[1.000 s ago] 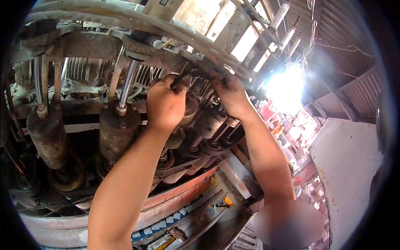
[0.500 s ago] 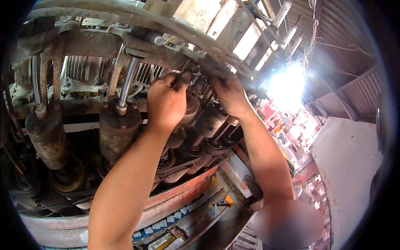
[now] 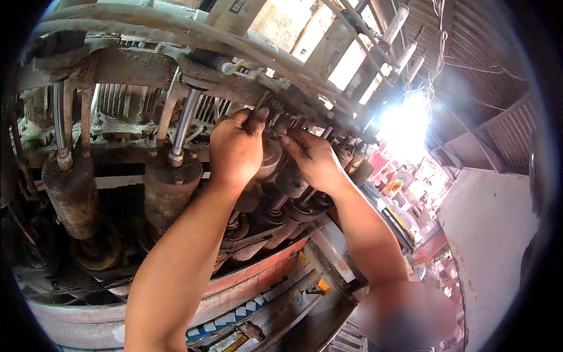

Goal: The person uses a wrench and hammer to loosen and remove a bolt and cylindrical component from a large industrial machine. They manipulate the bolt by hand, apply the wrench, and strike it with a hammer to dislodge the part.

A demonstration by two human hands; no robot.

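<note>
My left hand [image 3: 236, 149] is raised to a row of greasy machine heads, its blackened fingers curled closed at the base of a thin upright rod. What lies inside that grip is hidden by the hand. Close beside it, my right hand [image 3: 315, 158] bends its dark-stained fingers and thumb together next to a small dark cylindrical part [image 3: 281, 124]. I cannot make out what they pinch. Below the hands hang dirty metal cylinders [image 3: 291, 180]. To the left, two larger cylinders, one near [image 3: 173, 190] and one farther [image 3: 70, 193], carry shiny steel rods [image 3: 186, 120].
Pale hoses [image 3: 176, 26] arch over the machine's crossbeam [image 3: 126, 63]. A curved red and grey rim [image 3: 258, 276] runs under the heads. Blue and white pieces [image 3: 226, 317] lie below it. A bright light glares at right, beside a pale panel [image 3: 487, 229].
My right hand has come down a little from the crossbeam, its fingers now showing beside the dark part. The left hand stays nearly in place. The view has shifted slightly.
</note>
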